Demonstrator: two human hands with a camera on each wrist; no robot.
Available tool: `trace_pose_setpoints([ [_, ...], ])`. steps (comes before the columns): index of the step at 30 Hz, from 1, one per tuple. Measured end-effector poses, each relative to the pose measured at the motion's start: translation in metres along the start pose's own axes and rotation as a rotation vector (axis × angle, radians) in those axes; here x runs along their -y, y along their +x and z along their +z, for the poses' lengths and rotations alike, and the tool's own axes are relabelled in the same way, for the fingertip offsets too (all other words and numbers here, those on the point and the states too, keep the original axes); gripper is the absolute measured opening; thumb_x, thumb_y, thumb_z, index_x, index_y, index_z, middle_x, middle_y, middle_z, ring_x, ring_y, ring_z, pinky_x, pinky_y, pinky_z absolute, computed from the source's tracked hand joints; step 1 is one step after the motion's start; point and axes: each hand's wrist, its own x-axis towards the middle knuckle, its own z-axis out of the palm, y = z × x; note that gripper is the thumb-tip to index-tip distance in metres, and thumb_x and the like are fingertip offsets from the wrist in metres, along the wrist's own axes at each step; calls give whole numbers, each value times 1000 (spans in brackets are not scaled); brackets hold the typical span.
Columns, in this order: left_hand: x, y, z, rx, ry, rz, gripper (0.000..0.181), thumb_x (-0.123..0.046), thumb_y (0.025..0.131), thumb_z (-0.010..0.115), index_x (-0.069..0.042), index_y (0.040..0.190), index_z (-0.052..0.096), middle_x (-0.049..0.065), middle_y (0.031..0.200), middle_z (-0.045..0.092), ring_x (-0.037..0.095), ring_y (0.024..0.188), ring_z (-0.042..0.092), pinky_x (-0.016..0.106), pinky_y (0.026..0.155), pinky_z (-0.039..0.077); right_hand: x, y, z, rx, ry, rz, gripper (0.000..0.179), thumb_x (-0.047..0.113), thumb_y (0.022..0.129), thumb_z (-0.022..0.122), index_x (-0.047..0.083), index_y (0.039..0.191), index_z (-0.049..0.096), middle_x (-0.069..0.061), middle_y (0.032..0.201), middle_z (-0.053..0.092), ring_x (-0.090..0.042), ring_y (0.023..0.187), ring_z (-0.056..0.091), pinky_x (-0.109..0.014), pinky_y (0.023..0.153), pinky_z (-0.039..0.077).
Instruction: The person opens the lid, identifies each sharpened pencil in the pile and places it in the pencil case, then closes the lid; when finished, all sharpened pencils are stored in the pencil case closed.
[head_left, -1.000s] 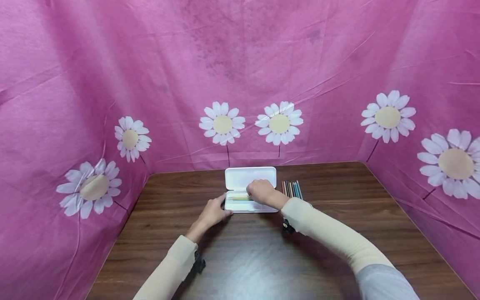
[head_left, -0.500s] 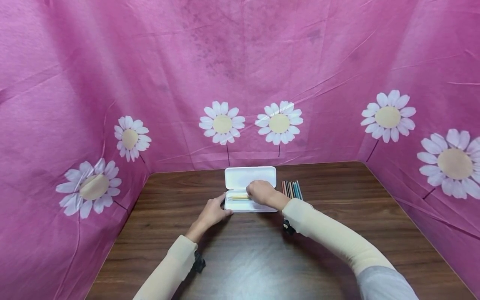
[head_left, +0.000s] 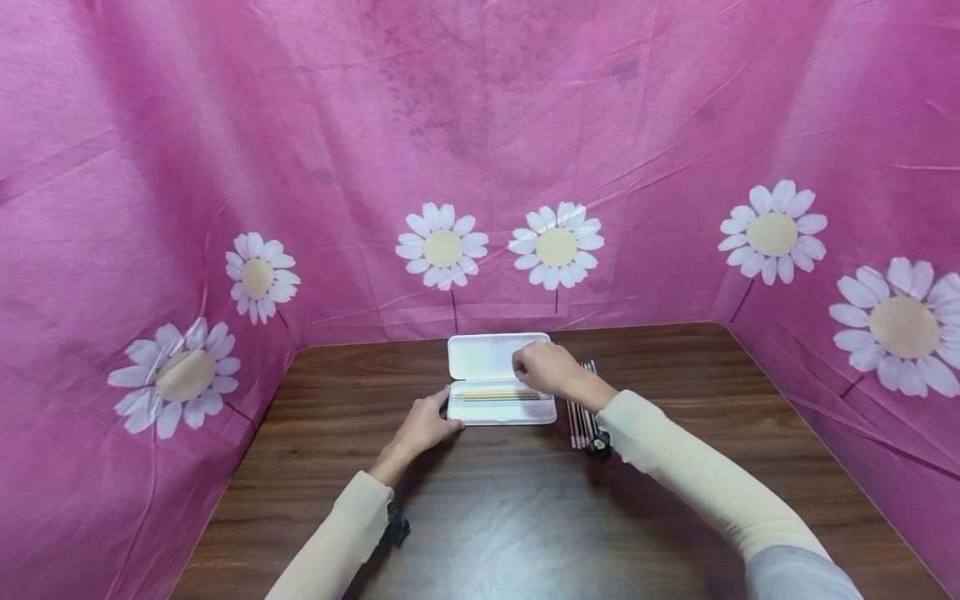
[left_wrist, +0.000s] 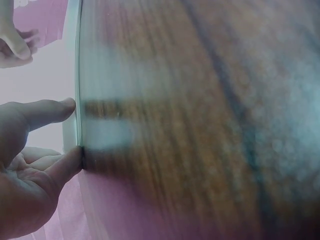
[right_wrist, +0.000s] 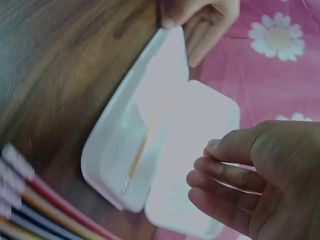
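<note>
- The white case (head_left: pixel 504 413) is gripped at its left end by the left hand (head_left: pixel 426 423).
- The right hand (head_left: pixel 549 367) is released, fingers loosely bent, and is held above the case's right part, before the raised lid (head_left: pixel 480 357).
- Thin pencils (head_left: pixel 483 396) are laid lengthwise inside, toward the far side.
- More pencils (head_left: pixel 576 429), partly hidden by the right arm, are lined up on the table (head_left: pixel 480 517), just right of the case.

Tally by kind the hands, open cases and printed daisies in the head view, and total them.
Bare hands: 2
Open white rectangular pencil case: 1
White-petalled, yellow-centred printed daisies: 6
Total: 9
</note>
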Motion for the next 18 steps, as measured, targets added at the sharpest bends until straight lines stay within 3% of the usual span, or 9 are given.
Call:
trace_pose_setpoints([
  [9, 0, 0, -1, 4, 0, 2, 79, -17, 90, 86, 5, 156, 48, 28, 148, 61, 36, 132, 65, 51, 112, 52, -25, -28, -28, -23, 39, 82, 15, 9, 93, 68, 17, 83, 75, 5, 72, 68, -10, 61, 55, -31, 56, 47],
  [16, 1, -1, 0, -5, -1, 18, 79, -18, 90, 86, 6, 155, 49, 29, 147, 62, 37, 131, 65, 52, 111, 53, -49, -50, -32, 6, 77, 189, 10, 16, 96, 72, 13, 98, 81, -1, 88, 77, -15, 73, 62, -46, 70, 56],
  [18, 1, 0, 0, -9, -1, 22, 79, -18, 90, 86, 7, 155, 49, 29, 147, 61, 38, 131, 65, 52, 111, 52, -55, -57, -31, -2, 79, 204, 10, 15, 95, 72, 12, 98, 81, -2, 88, 77, -15, 72, 61, -45, 69, 55],
])
